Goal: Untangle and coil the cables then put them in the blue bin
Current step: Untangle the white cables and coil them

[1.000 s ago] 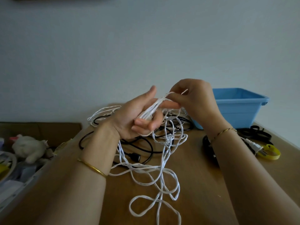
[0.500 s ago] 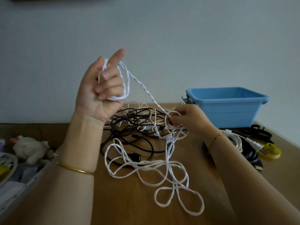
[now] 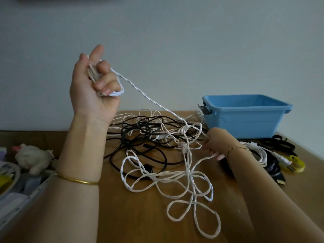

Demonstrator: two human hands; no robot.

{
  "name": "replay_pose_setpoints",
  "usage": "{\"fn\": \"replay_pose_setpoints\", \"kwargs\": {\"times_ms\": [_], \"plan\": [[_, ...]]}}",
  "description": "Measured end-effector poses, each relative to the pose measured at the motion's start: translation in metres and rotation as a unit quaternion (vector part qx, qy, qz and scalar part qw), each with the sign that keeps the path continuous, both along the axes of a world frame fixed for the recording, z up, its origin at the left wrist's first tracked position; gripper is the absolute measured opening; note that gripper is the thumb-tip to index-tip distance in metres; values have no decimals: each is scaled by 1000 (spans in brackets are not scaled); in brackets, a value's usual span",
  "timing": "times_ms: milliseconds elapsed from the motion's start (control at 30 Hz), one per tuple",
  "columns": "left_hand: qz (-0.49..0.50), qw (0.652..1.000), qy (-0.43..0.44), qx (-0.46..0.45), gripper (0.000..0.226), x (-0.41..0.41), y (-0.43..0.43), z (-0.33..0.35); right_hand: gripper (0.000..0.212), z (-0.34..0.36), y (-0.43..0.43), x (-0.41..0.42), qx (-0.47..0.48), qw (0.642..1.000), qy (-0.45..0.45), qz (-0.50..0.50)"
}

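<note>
My left hand (image 3: 95,85) is raised above the table and grips a small bundle of white cable loops. A twisted white cable (image 3: 140,90) runs taut from it down to the tangle on the wooden table (image 3: 140,216). There it mixes with black cables (image 3: 140,130) and spreads in loose white loops (image 3: 192,199) toward me. My right hand (image 3: 215,142) is low on the table at the right of the tangle, its fingers curled round white strands. The blue bin (image 3: 245,116) stands at the back right, with nothing visible in the part of its inside that shows.
Right of my right forearm lie coiled black cables (image 3: 273,165), a white cord with a plug (image 3: 280,158), black straps (image 3: 280,144) and a yellow strap (image 3: 296,163). A plush toy (image 3: 33,158) and clutter fill a tray at the left edge.
My left hand lifted from the table's middle high to the left, drawing the white cable taut. My right hand dropped into the tangle and took hold of strands. The loose loops shifted right.
</note>
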State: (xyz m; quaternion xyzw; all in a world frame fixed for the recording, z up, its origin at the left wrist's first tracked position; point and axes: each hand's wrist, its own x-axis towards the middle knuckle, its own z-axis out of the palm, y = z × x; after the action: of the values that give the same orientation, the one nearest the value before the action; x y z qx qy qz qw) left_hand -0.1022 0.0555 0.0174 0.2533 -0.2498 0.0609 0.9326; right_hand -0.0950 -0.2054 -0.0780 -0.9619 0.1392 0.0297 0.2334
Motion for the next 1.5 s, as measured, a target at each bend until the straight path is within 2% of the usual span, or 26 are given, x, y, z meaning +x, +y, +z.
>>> {"fn": "replay_pose_setpoints", "kwargs": {"times_ms": [67, 167, 233, 300, 367, 433, 500, 567, 700, 800, 867, 933, 1000, 1067, 1267, 1333, 1400, 1500], "plan": [[21, 1000, -14, 12, 32, -3, 1, 4, 8, -5, 1, 3, -9, 1000, -18, -5], [50, 996, -30, 65, 31, -6, -1, 8, 9, -7, 6, 6, -37, 999, -25, -4], [30, 993, -30, 113, 30, -7, -8, 6, 7, -4, 7, 3, -21, 999, -20, 19], [-9, 986, -17, 164, 31, -6, -16, 2, 16, 3, 6, 3, 0, 997, -58, 56], [-51, 977, -5, 207, 31, -5, -24, -5, 28, 14, 6, 5, 11, 986, -140, 94], [-101, 966, -4, 240, 32, -5, -30, -10, 40, 28, 10, 1, 98, 967, -218, 89], [-153, 956, -8, 250, 35, -4, -34, -14, 43, 41, 17, -7, 196, 933, -281, 105], [-203, 948, -4, 245, 38, -2, -35, -17, 34, 51, 28, -19, 248, 908, -290, 172], [-403, 901, -2, 162, 39, 7, -31, -21, 29, 52, 48, -29, 261, 900, -215, 274], [-461, 882, -12, 100, 42, 14, -26, -24, 26, 46, 55, -27, 268, 901, -199, 277], [-465, 884, -14, 56, 42, 15, -23, -25, 29, 44, 57, -25, 252, 911, -182, 272], [-413, 911, 22, 19, 41, 14, -25, -25, 28, 43, 59, -25, 224, 920, -154, 283], [-286, 955, 79, 9, 37, 12, -30, -25, 26, 45, 62, -28, 184, 925, -120, 309], [-168, 982, 88, 22, 28, 13, -35, -27, 20, 47, 63, -31, 144, 928, -98, 330], [38, 990, 63, 123, 12, 13, -46, -33, 8, 57, 58, -36, 8, 932, -81, 352], [110, 978, 40, 172, 24, 12, -47, -34, 7, 59, 57, -37, 3, 936, -75, 344], [202, 946, 4, 255, 42, 14, -47, -39, 9, 59, 57, -38, -13, 938, -71, 338], [331, 848, -70, 407, 49, 19, -45, -46, 14, 62, 59, -39, -27, 944, -124, 304]]}}
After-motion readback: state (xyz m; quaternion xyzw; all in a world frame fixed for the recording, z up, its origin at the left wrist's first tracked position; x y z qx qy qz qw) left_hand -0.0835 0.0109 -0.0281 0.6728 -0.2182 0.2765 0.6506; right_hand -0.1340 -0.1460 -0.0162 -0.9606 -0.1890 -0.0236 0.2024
